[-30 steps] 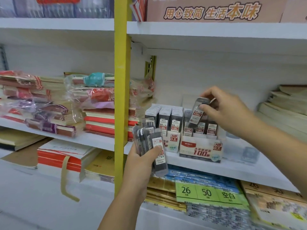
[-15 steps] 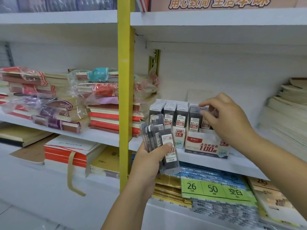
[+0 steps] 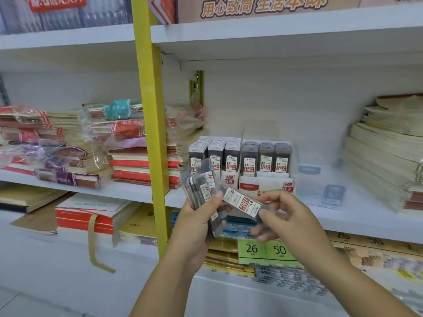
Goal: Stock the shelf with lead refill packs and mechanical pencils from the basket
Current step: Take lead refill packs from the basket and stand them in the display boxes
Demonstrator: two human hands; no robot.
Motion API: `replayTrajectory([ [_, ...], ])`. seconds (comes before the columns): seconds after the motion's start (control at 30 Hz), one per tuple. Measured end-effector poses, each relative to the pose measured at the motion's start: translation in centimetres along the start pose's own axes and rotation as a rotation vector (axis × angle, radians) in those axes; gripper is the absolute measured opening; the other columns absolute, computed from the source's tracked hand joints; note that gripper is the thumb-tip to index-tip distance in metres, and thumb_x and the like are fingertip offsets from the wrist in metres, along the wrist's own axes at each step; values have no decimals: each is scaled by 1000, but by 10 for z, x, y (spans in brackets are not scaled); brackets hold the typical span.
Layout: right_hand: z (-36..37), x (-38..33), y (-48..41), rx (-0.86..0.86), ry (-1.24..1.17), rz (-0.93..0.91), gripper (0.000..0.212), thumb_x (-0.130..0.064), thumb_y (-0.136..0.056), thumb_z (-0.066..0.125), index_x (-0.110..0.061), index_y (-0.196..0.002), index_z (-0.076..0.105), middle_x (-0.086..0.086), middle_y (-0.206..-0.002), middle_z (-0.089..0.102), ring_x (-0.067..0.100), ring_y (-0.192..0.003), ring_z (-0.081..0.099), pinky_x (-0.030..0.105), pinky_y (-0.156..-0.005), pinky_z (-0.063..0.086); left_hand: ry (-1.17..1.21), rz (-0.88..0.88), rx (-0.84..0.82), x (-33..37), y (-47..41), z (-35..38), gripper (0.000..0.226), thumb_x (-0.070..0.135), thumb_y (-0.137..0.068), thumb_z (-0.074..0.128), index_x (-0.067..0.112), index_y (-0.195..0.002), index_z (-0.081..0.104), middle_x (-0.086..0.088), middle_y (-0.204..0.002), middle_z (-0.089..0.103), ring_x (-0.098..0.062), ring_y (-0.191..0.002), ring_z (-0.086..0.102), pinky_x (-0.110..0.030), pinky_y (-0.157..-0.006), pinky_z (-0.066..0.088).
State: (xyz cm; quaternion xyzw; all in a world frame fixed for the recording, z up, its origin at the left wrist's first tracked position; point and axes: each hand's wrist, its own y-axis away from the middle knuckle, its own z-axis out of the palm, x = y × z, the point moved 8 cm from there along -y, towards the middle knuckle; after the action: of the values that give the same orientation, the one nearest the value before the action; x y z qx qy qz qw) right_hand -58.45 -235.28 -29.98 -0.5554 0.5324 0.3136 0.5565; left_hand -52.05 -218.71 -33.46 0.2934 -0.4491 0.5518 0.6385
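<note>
one pack pinched between two hands at the shelf

the left hand (image 3: 194,227) is low in the middle of the view. its grip is curled round a fanned bundle of lead refill packs (image 3: 201,186), with the thumb pressed across their front. the right hand (image 3: 288,216), at 3 o'clock of the left, has its grip pinching a single pack (image 3: 242,202) by its right end. this pack lies sideways, label up, and its other end meets the bundle by the left thumb. both hands are in front of the white shelf (image 3: 357,218), not resting on it.

on the shelf at 12 o'clock of the hands two display boxes stand side by side, the 0.5 box (image 3: 229,179) on the left and the 0.7 box (image 3: 251,186) on the right. each has three upright rows of packs. a clear plastic holder (image 3: 320,186) sits at 3 o'clock of the boxes. a yellow post (image 3: 148,110) stands at 9 o'clock of them, with wrapped notebooks (image 3: 68,156) beyond it. a pale stack of books (image 3: 384,161) lies at the far right. green price tags (image 3: 265,250) show at 6 o'clock of the hands.
</note>
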Motion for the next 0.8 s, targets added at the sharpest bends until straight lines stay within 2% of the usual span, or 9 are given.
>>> replayTrajectory([
  [0.1, -12, 2, 2, 15, -1, 9, 24, -6, -95, 56, -27, -99, 67, 6, -73, 73, 19, -56, 68, 21, -52, 53, -49, -12, 8, 0, -2, -2, 53, 31, -70, 82, 18, -120, 67, -4, -105, 78, -22, -93, 76, -38, -78, 60],
  [0.17, -15, -2, 1, 23, -3, -24, 25, -8, -95, 56, -29, -105, 67, 4, -75, 73, 17, -59, 67, 22, -56, 55, -94, -35, -10, -3, -1, 0, 46, 27, -76, 82, 21, -119, 67, -3, -104, 79, -23, -97, 75, -39, -81, 57],
  [0.27, -23, -21, -3, 89, 4, -128, 29, -9, -91, 61, -31, -110, 58, -4, -86, 71, 14, -67, 69, 22, -60, 57, -109, -53, -28, -7, 1, 3, 43, 28, -78, 80, 20, -118, 67, -3, -102, 79, -15, -86, 75, -32, -70, 56],
  [0.33, -40, -46, -9, 193, 37, -247, 25, -11, -88, 65, -29, -103, 56, -1, -89, 69, 9, -70, 69, 18, -58, 55, -92, -59, -37, -7, -1, 2, 35, 24, -86, 75, 18, -119, 67, -5, -101, 79, -12, -80, 74, -27, -62, 57],
  [0.43, -60, -97, -23, 304, 246, -495, 24, -19, -85, 69, -34, -91, 53, -7, -89, 65, 2, -75, 64, 16, -62, 53, -103, -49, -54, -3, -3, 2, 25, 15, -96, 65, 13, -121, 65, -7, -100, 79, -13, -83, 76, -22, -59, 57],
  [0.5, -57, -124, -35, 287, 438, -631, 24, -19, -86, 69, -35, -90, 51, -15, -87, 61, -5, -78, 60, 10, -66, 50, -138, -33, -52, -2, -4, 0, 23, 14, -97, 62, 15, -120, 66, -6, -98, 79, -13, -81, 76, -22, -58, 56],
  [0.57, -48, -134, -53, 231, 605, -678, 24, -17, -87, 69, -32, -93, 51, -20, -85, 58, -6, -78, 58, 10, -65, 47, -165, -23, -54, -2, -5, -1, 22, 14, -96, 63, 16, -117, 67, -7, -95, 79, -12, -77, 75, -20, -56, 54],
  [0.7, -28, -123, -84, 82, 788, -633, 19, -20, -87, 68, -30, -95, 55, -19, -88, 58, 2, -81, 57, 25, -71, 48, -170, -23, -43, -3, -7, -1, 21, 15, -95, 65, 13, -115, 69, -8, -91, 79, -11, -76, 75, -19, -56, 54],
  [0.8, -18, -115, -99, 13, 795, -595, 22, -22, -86, 68, -37, -92, 54, -19, -92, 56, -1, -81, 56, 17, -68, 43, -165, -18, -40, -4, -9, -2, 21, 14, -94, 66, 15, -115, 68, -6, -93, 79, -15, -83, 76, -21, -60, 57],
])
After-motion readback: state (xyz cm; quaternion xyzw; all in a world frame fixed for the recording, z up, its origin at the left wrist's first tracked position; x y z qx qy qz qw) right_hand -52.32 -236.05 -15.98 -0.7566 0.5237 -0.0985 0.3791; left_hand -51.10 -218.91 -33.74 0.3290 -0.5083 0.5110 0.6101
